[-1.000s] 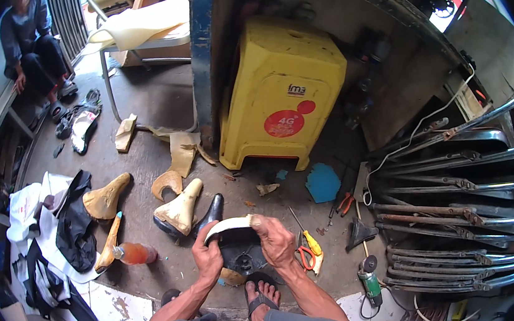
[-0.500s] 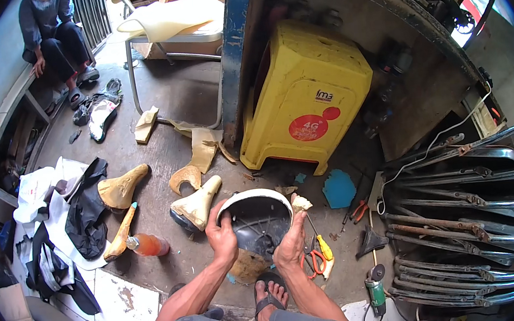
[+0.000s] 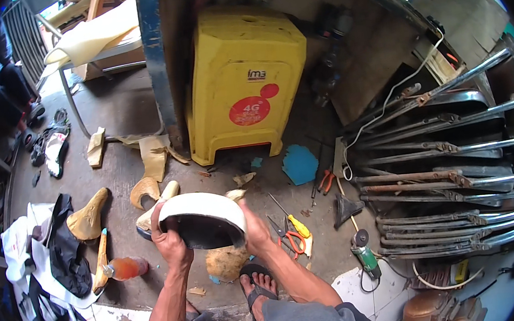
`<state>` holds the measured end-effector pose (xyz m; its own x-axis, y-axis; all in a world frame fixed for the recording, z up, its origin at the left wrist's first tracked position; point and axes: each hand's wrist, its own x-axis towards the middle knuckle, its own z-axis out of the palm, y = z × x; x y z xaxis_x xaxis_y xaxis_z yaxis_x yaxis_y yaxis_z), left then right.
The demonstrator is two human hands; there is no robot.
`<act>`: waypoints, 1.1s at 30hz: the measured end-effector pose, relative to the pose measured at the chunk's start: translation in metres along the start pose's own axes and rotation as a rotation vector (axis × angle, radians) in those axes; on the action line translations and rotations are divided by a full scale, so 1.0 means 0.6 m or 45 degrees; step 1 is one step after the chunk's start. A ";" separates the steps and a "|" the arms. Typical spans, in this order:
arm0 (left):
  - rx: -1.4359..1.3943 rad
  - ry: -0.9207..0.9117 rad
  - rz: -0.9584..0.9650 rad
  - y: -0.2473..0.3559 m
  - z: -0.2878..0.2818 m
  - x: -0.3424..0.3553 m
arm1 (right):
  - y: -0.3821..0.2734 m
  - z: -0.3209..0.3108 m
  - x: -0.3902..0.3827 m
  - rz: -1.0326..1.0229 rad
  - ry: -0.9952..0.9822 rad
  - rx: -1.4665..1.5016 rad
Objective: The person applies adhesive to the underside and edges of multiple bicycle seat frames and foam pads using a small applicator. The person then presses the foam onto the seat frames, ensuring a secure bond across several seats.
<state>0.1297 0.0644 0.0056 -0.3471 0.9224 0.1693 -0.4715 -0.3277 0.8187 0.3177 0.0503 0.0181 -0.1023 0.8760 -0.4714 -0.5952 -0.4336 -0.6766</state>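
Note:
Between my hands is a bicycle saddle [image 3: 202,202], tipped so its rounded cream foam edge faces up and its hollow black underside shows below. My left hand [image 3: 174,247] is closed around its left end, thumb on the rim. My right hand [image 3: 256,232] grips the right end, its fingers partly hidden. A small cream foam scrap [image 3: 235,194] shows by the right fingertips; whether they hold it I cannot tell. Below the saddle, a worn tan foam piece [image 3: 226,263] lies on the floor by my sandalled foot. Another cream saddle [image 3: 171,191] lies partly hidden behind my left hand.
A yellow plastic stool [image 3: 247,80] stands ahead. Right are orange-handled pliers [image 3: 293,244], a yellow screwdriver [image 3: 299,225], a green angle grinder [image 3: 365,255] and stacked metal-framed chairs [image 3: 453,177]. Left are an orange bottle [image 3: 125,267], a tan saddle [image 3: 87,214] and dark fabric [image 3: 66,256]. Someone sits far left.
My view has swung right, so the surroundings sit further left. The saddle has been tilted: its black underside shows less and its cream outer edge more. Both hands still hold it.

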 end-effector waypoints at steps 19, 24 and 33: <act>-0.282 -0.123 -1.188 0.063 0.043 -0.005 | -0.056 -0.038 -0.043 -1.221 0.533 -1.670; 0.214 -0.114 -0.862 0.011 0.070 -0.040 | -0.048 -0.064 -0.035 -0.807 0.682 -1.285; 0.209 -0.093 -0.954 -0.080 0.063 -0.051 | -0.024 -0.175 0.005 -0.500 0.924 -0.615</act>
<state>0.1933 0.0595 -0.0180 0.0745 0.8990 -0.4316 -0.4310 0.4193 0.7990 0.4099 0.0370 -0.0328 0.6506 0.7030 -0.2873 -0.0721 -0.3195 -0.9449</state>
